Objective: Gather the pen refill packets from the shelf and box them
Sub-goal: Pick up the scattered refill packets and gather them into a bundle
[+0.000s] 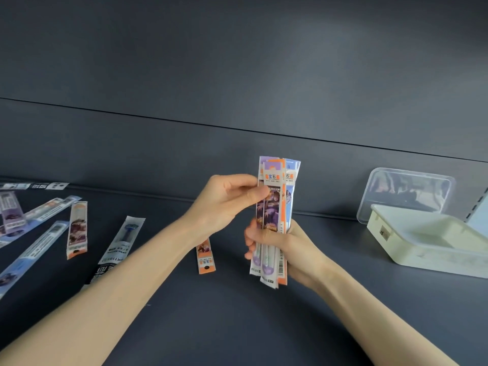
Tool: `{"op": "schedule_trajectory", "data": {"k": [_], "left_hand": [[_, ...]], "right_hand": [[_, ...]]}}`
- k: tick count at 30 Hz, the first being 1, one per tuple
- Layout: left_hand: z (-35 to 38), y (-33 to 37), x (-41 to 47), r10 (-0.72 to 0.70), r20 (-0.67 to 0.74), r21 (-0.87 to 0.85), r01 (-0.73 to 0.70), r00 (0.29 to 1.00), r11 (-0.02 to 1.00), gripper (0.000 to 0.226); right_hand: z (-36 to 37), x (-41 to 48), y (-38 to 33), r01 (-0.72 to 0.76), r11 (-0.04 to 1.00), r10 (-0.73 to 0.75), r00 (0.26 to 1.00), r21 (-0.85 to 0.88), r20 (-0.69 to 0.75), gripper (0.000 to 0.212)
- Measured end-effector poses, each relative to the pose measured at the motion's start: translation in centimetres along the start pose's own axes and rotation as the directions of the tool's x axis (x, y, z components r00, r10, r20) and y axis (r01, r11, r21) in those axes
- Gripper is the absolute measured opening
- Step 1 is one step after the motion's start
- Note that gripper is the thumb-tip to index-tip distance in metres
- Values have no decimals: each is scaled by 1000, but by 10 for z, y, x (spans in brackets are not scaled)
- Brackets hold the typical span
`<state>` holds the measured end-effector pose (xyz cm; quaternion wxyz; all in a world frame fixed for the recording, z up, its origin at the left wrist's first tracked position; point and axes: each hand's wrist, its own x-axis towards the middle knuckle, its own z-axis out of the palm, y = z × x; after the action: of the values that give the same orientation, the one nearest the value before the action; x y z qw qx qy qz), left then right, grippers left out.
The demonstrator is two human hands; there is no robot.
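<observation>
Several long flat printed pen refill packets (274, 220) are held upright as a bundle approx mid-frame, above the dark grey shelf surface (224, 313). The bundle's lower half is wrapped by the right hand (287, 249), fingers closed round it, while its upper edge is pinched by the left hand (229, 196) between thumb and fingertips, prob to square the stack up.

More packets are left lying on the shelf: an orange-ended one (205, 256) just beside the left wrist, a white-and-black one (122, 239), an orange-and-purple one (77, 229), plus a loose scatter of blue and purple ones (31, 233) at far left.

A cream rectangular plastic box (433, 241) is sat open at right, well apart from the hands, w/ its clear plastic lid (404, 194) propped behind against the back panel. Box contents can't be made out properly.

For doing this bit well imo: edges should be tapped flush while the bottom grip is kept firm, so nothing slides out sideways. The bundle is best laid lengthways into the box, not dropped on end. Remaining packets would still need collecting after.
</observation>
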<state>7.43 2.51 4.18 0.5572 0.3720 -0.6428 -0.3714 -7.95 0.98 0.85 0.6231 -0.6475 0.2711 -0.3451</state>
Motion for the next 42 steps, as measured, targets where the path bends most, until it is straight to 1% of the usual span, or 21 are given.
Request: {"op": "schedule_trajectory", "data": {"k": [2, 5, 6, 8, 10, 11, 14, 16, 17, 18, 19, 20, 21, 22, 24, 27, 31, 33, 37, 40, 42], "left_hand": [[2, 8, 4, -7, 72, -43, 10, 997, 999, 44], [10, 19, 13, -69, 76, -117, 78, 995, 990, 59], [13, 19, 13, -83, 72, -113, 90, 994, 990, 55], [19, 13, 10, -93, 82, 1, 94, 992, 996, 27], [20, 7, 7, -103, 93, 96, 94, 990, 991, 3], [19, 7, 7, -113, 110, 116, 101, 987, 988, 1], [8, 13, 3, -153, 228, 84, 137, 962, 987, 21], [-6, 8, -4, -181, 165, 92, 167, 970, 982, 40], [-14, 3, -9, -207, 88, 163, 191, 974, 968, 44], [-21, -5, -15, -231, 5, 304, 219, 973, 927, 43], [-29, -14, -22, -243, -58, 520, 237, 968, 821, 40], [-35, -22, -29, -257, -85, 738, 234, 963, 633, 40], [-38, -29, -36, -285, -81, 872, 207, 955, 444, 41], [-39, -34, -42, -323, -67, 931, 176, 944, 321, 42], [-38, -41, -50, -369, -33, 956, 137, 929, 258, 44], [-40, -46, -54, -298, 10, 930, 101, 954, 354, 35], [-45, -45, -57, -290, 26, 754, 172, 957, 633, 10], [-46, -42, -57, -301, 29, 667, 206, 953, 716, 16], [-47, -39, -55, -351, 37, 580, 266, 936, 770, 35], [-45, -34, -55, -334, 88, 579, 225, 938, 783, 33], [-47, -23, -54, -293, 57, 523, 221, 955, 823, 31]], "right_hand": [[-2, 4, -3, 47, 998, -49, 998, -49, -42, 8], [-2, 9, -4, 40, 990, -45, 998, -132, -37, 20], [0, 9, -2, 22, 986, -25, 1000, -166, -16, 24], [3, 7, 5, -10, 979, 5, 1000, -205, -28, 31], [5, 7, 9, -14, 976, -6, 996, -216, -89, 28], [5, 7, 9, -6, 976, -19, 994, -217, -110, 23], [8, 7, 9, 28, 987, -47, 991, -156, -124, 6], [8, 5, 9, 47, 995, -60, 988, -93, -145, 13], [7, 4, 9, 58, 995, -71, 985, -86, -156, 15], [5, 4, 10, 66, 994, -81, 983, -92, -167, 16], [4, 3, 11, 69, 992, -87, 981, -104, -173, 16], [4, 2, 12, 68, 992, -87, 980, -111, -180, 15], [4, 3, 13, 67, 991, -88, 978, -114, -188, 14], [4, 3, 13, 64, 992, -86, 977, -113, -197, 15], [5, 3, 14, 58, 990, -84, 974, -127, -209, 19], [5, 3, 14, 60, 982, -97, 975, -181, -201, 18], [3, 2, 14, 67, 981, -106, 971, -182, -214, 10], [1, 2, 14, 70, 982, -108, 970, -177, -217, 10], [1, 3, 13, 81, 971, -125, 975, -227, -186, 9], [3, 4, 12, 82, 957, -124, 983, -278, -135, 12], [4, 5, 13, 57, 923, -107, 988, -381, -113, 8]]}}
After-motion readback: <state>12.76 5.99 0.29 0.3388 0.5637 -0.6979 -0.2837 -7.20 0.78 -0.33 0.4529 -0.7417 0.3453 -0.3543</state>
